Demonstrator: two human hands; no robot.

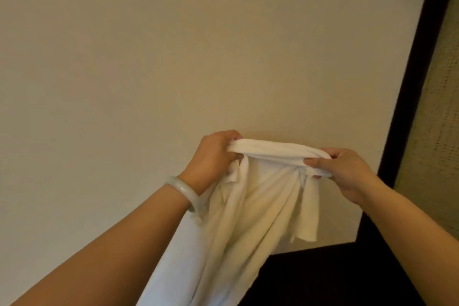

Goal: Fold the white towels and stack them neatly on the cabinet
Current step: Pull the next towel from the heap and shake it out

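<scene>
White towel (250,208) held up in front of a beige wall (149,57), top edge bunched and stretched between both hands. Left hand (213,156) grips the left end, fingers curled over it; right hand (347,171) pinches the right end. Cloth hangs down between forearms. Pale bangle (185,192) on left wrist. Dark frame (417,69) at right
</scene>
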